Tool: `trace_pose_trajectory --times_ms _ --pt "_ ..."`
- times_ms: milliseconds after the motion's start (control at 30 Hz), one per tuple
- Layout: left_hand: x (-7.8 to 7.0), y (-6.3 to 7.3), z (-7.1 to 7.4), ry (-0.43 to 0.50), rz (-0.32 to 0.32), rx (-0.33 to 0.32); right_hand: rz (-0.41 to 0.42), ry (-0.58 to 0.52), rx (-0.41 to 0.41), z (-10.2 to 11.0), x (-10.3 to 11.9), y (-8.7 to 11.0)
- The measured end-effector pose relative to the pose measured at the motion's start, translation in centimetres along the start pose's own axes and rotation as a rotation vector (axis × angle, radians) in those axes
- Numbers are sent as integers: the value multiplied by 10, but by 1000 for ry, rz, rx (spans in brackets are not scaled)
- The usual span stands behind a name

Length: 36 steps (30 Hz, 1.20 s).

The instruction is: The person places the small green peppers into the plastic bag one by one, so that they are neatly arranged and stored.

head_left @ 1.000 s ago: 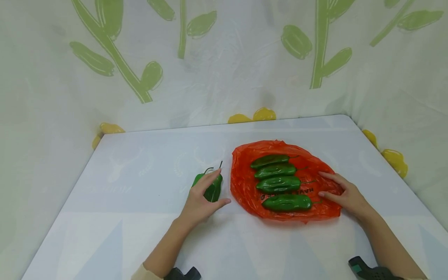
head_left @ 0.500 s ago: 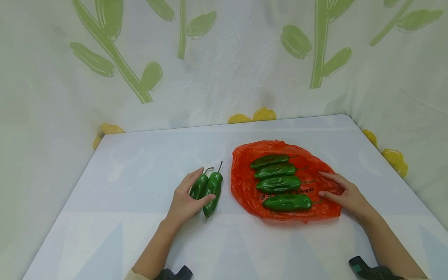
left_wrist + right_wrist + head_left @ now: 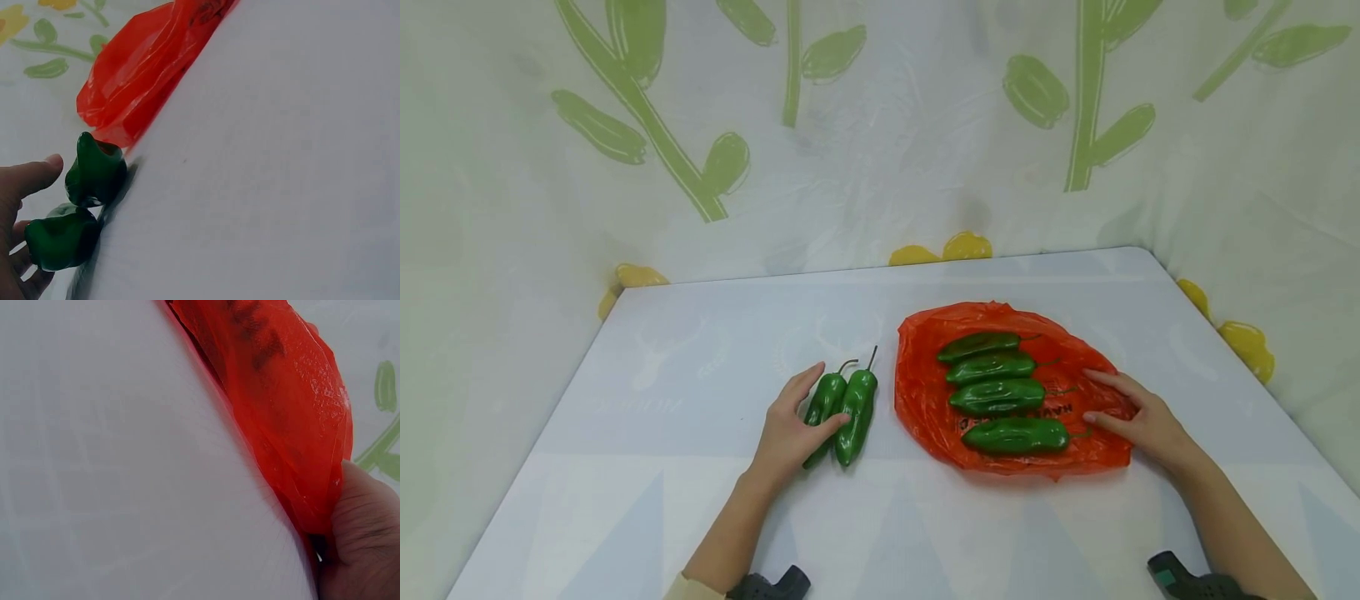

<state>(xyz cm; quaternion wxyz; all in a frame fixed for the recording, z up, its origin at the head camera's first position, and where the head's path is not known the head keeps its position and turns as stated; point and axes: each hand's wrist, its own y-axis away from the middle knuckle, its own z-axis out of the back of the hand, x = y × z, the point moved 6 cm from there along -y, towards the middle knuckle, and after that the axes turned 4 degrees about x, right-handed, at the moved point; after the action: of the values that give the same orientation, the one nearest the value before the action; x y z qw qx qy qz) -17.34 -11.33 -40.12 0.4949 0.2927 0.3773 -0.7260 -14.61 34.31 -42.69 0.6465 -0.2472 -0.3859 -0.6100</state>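
Observation:
Two green chili peppers lie side by side left of the bag: one nearer my left hand (image 3: 782, 437), the left pepper (image 3: 824, 400), and the right pepper (image 3: 856, 408), stems pointing away. My left hand is spread beside them, its thumb overlapping the right pepper in the head view. The left wrist view has the thumb (image 3: 40, 177) just off the upper pepper (image 3: 94, 172), with fingers behind the lower pepper (image 3: 62, 240). My right hand (image 3: 1153, 429) holds the right end of a red plastic bag (image 3: 917, 358), bunched between thumb and fingers. Several more green peppers (image 3: 996, 396) lie in a column on the bag.
Everything lies on a white table (image 3: 700, 375) with pale printed patterns. Behind it hangs a light curtain (image 3: 925, 150) with green leaves and yellow flowers. Dark wrist devices (image 3: 1206, 583) sit on both forearms.
My left hand has drawn back leftward from over the two peppers, uncovering them. The right hand, the bag and the peppers on it have stayed in place.

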Motion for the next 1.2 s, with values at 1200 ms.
trace_pose_trajectory --times_ms 1200 --pt "18 0 -1 -22 105 -27 -5 22 -6 -1 0 0"
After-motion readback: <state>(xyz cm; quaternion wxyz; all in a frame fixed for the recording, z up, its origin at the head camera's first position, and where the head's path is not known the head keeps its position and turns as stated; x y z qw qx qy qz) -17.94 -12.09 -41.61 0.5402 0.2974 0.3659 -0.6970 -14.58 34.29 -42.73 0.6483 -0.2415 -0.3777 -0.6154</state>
